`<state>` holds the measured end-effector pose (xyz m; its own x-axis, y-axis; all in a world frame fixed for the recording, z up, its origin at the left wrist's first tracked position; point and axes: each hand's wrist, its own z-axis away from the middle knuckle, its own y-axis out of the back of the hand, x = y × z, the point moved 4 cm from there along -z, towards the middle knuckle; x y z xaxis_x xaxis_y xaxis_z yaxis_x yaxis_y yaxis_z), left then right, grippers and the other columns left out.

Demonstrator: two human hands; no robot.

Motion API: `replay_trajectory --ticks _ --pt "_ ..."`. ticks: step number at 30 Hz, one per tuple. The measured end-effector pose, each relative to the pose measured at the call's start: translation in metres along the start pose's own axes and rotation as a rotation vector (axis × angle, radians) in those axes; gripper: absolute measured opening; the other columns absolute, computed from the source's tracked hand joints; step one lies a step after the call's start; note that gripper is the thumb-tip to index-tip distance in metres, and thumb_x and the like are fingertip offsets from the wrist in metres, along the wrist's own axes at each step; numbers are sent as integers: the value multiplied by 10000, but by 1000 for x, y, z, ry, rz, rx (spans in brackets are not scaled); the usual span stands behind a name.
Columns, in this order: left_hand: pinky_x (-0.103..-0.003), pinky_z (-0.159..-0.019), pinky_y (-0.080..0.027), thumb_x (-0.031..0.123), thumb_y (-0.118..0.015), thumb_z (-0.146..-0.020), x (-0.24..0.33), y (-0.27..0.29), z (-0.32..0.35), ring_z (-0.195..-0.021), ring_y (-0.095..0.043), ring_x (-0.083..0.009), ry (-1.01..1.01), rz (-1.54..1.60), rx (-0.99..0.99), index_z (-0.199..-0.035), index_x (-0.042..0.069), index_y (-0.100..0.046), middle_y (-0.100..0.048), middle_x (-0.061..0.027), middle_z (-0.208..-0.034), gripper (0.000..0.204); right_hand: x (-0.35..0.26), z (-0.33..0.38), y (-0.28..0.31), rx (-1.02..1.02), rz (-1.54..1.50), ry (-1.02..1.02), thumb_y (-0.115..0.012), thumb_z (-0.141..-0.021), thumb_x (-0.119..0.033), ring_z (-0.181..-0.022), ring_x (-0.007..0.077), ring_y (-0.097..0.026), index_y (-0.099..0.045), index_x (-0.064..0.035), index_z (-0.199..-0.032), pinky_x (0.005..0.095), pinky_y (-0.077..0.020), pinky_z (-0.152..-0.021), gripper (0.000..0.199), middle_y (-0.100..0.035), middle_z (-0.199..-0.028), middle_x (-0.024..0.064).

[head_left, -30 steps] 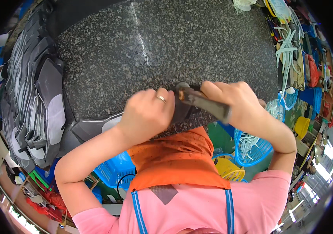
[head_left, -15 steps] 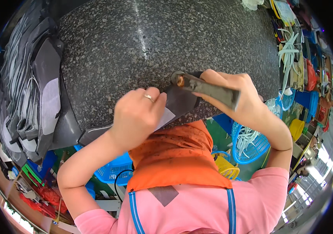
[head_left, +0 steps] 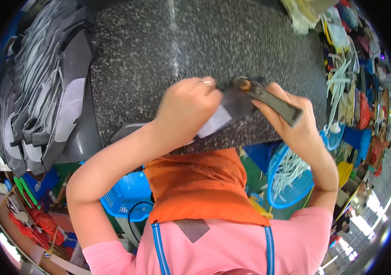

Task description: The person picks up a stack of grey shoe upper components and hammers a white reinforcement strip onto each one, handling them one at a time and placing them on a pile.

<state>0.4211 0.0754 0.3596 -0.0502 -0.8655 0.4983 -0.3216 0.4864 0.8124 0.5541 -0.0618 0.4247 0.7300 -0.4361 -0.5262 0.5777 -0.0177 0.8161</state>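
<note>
My left hand [head_left: 187,106], a ring on one finger, is closed with its fingertips turned down on a dark grey flat piece of sheet material [head_left: 241,106]. A pale grey patch on that piece shows beside my knuckles, and part of it is hidden under my left hand and forearm. My right hand [head_left: 294,114] grips a dark metal hammer-like tool [head_left: 271,101], with a rounded end and a brown spot. The rounded end sits above the piece's far right part; whether it touches cannot be told.
A speckled dark stone tabletop [head_left: 195,46] lies under the work. At left stands a thick stack of grey cut pieces [head_left: 44,87]. Below the table edge are a blue basket [head_left: 127,197] and another blue basket with pale strips [head_left: 291,195]. More pale strips [head_left: 339,80] hang at right.
Both hands have shifted right with the tool and the grey piece. The view has also turned a little, so the stack sits further right in it.
</note>
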Motion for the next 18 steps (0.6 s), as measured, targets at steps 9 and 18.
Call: replay_trajectory --ticks 9,18 --pt "-359 -593 -474 68 -646 -776 8 -7 10 -673 -601 -253 45 56 92 -957 50 -687 -582 -86 -752 187 27 9 -9 72 215 37 -623 -878 -207 -641 372 -629 -465 -119 -970 468 -490 -532 203 -606 -708 107" --pt "-349 -528 -452 46 -649 -732 9 -5 15 -633 -584 -240 61 78 19 -963 32 -659 -545 -64 -720 231 24 -5 -9 -26 94 36 -640 -875 -196 -647 378 -605 -518 -79 -927 427 -476 -545 177 -592 -695 142"
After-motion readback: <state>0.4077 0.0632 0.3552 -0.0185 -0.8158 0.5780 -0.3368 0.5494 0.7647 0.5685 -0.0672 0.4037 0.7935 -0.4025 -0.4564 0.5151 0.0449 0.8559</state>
